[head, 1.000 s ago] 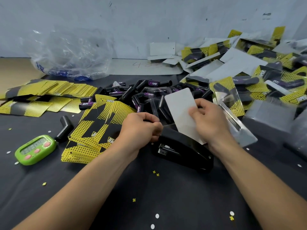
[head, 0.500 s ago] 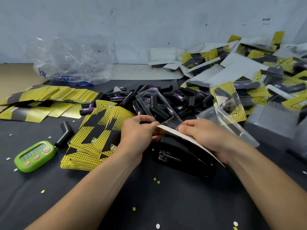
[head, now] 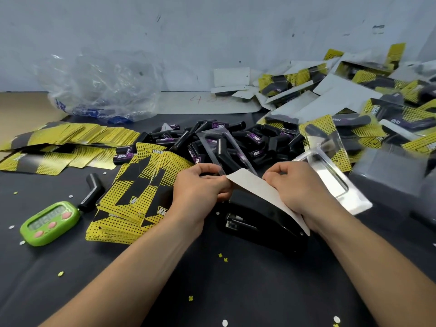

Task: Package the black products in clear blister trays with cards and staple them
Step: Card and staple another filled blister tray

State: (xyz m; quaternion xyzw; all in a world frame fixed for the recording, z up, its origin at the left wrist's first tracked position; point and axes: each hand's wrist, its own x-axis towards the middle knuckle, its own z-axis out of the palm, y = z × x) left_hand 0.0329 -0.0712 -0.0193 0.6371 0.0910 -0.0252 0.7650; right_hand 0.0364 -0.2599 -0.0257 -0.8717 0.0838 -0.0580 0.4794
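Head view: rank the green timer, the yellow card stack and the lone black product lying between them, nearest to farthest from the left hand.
1. Yellow card stack: directly left of the left hand, under its wrist.
2. Lone black product: just past the stack's left edge.
3. Green timer: farthest left, towards the table's front.

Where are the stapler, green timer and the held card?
stapler [head: 256, 220], head view, black top cover.
green timer [head: 50, 223], head view, middle of its face.
card [head: 258, 188], head view, white back, near its middle.
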